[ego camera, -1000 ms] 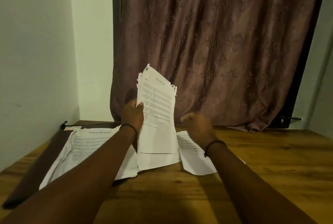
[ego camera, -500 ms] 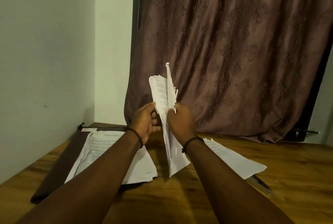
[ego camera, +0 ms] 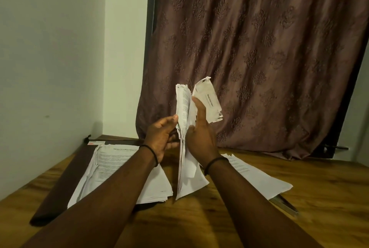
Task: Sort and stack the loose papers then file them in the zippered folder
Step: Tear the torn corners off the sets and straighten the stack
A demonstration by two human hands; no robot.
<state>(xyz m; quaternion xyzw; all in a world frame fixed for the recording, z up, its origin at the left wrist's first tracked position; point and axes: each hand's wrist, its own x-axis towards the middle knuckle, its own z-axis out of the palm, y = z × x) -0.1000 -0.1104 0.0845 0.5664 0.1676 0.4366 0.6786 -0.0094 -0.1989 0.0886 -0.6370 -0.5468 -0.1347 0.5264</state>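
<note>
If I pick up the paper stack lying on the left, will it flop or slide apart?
Probably floppy: the held sheets bend over the right hand. The stack looks uneven-edged and unbound, so sheets could slide apart. Likely light, being thin.

Stack [ego camera: 119, 169] on folder [ego camera: 60, 183], left

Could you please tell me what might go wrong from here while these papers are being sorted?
1. The ragged sheet that the right hand peels from the held bundle is torn at its edge and could rip further.
2. The left hand grips the bundle only at mid-height, so loose sheets may slip onto the table.
</note>
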